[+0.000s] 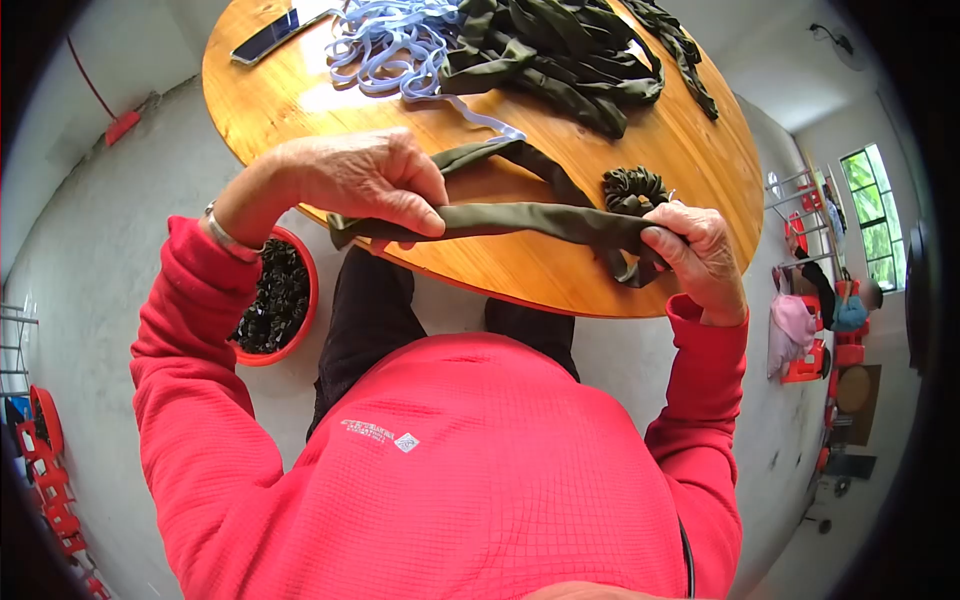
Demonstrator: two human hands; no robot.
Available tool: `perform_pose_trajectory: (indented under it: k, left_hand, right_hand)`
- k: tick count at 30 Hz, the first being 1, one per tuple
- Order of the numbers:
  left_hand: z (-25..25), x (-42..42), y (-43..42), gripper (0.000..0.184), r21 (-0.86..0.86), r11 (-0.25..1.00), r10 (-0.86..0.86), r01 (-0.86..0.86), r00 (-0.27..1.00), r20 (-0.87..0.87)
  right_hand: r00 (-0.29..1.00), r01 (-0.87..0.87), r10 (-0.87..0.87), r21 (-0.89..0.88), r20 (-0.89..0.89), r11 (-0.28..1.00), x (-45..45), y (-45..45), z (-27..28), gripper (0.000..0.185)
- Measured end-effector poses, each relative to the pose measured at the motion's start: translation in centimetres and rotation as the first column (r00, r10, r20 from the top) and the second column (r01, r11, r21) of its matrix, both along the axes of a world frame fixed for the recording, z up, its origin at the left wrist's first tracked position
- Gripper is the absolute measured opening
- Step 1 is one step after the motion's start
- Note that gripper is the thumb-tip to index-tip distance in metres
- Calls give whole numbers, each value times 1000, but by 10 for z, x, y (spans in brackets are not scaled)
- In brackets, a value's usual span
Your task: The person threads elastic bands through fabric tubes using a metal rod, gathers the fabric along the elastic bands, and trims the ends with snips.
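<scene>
A dark olive fabric strip (540, 218) is stretched between my two hands just above the table's near edge. My left hand (365, 185) pinches it near one end, thumb on top. At the other side, my right hand (697, 245) grips it between thumb and bent fingers. Part of the strip loops back over the wood behind. Light blue elastic (395, 50) lies in a tangled pile at the back, and one strand reaches the top of the loop; I cannot tell whether they are joined. A gathered olive scrunchie (635, 187) sits close to my right hand.
The round wooden table (690, 150) also bears a heap of olive fabric strips (560, 60) and a phone (270, 38). On the floor at left stands a red basin (312, 300) full of dark scrunchies. Red stools (55, 490) line the left; another person (850, 305) is far right.
</scene>
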State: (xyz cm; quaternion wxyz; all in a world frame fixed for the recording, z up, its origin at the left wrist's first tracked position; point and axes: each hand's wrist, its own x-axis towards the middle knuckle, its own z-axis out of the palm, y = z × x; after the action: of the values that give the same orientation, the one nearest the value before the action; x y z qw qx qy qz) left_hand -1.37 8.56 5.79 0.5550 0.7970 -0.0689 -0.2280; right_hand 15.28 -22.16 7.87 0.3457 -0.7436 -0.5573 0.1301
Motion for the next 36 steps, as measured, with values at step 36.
perform_pose_trajectory:
  k: [36]
  left_hand:
    - [-40,11,-2,15,445,781,55,-437,759,648]
  right_hand:
    - [994,99,-94,-95,62,991,30,6,-51,12]
